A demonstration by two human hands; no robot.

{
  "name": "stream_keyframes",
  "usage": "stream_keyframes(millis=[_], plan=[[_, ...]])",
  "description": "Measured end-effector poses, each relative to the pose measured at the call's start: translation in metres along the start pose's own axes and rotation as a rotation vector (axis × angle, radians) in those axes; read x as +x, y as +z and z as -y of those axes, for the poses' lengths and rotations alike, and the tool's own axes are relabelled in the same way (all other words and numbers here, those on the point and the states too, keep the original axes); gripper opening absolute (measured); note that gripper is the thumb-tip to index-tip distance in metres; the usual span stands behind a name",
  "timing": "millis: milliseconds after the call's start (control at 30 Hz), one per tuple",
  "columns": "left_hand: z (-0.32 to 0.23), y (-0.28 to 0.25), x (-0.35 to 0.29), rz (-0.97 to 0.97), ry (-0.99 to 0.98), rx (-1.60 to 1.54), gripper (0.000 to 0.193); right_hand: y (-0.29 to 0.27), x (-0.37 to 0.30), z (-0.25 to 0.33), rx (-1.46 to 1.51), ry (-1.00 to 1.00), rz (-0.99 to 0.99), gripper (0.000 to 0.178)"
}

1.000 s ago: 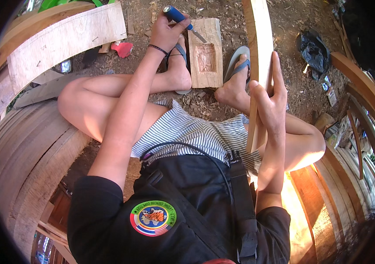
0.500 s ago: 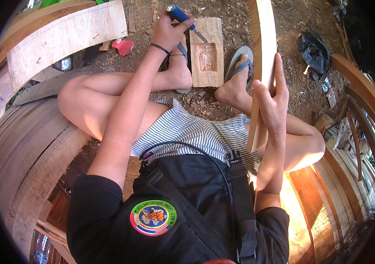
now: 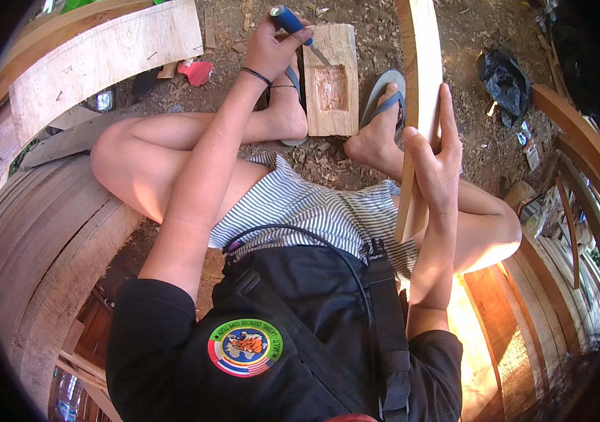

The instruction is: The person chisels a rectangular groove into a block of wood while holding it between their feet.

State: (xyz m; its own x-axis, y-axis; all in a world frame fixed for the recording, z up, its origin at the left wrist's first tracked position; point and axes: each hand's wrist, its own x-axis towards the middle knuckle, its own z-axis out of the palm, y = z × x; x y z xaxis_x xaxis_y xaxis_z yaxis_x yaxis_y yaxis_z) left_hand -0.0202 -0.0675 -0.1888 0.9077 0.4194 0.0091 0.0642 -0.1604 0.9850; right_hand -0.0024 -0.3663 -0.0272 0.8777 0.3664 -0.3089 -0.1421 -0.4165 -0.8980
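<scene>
In the head view, the left hand (image 3: 270, 50) has its fingers clenched around a blue-handled chisel (image 3: 288, 21), tip at the far edge of the hollow (image 3: 332, 91) in a wooden block (image 3: 334, 125) between the feet (image 3: 286, 116). Right of it, the right hand (image 3: 437, 162) grasps a long beam (image 3: 423, 70). A round badge (image 3: 245, 348) on the black shirt (image 3: 152, 352) carries upside-down lettering.

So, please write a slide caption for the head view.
Left hand holds a blue-handled chisel at a hollowed wooden block; right hand grips a wooden beam.
</scene>
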Motion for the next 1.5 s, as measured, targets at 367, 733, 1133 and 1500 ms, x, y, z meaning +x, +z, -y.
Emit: stream_keyframes(millis=[367,733,1133,1500], plan=[[-0.004,-0.003,0.002,0.008,0.042,0.001,0.026,0.000,0.000,-0.004,-0.016,-0.004,0.006,0.083],[-0.024,0.004,-0.002,-0.053,-0.175,0.115,0.020,0.003,-0.001,-0.011,0.001,0.014,0.007,0.084],[-0.013,0.002,-0.003,-0.071,-0.159,0.024,0.020,0.002,0.000,-0.011,-0.041,0.008,0.009,0.085],[-0.020,0.000,-0.003,-0.072,-0.113,0.155,0.022,0.002,0.000,-0.008,-0.044,0.019,0.016,0.085]])
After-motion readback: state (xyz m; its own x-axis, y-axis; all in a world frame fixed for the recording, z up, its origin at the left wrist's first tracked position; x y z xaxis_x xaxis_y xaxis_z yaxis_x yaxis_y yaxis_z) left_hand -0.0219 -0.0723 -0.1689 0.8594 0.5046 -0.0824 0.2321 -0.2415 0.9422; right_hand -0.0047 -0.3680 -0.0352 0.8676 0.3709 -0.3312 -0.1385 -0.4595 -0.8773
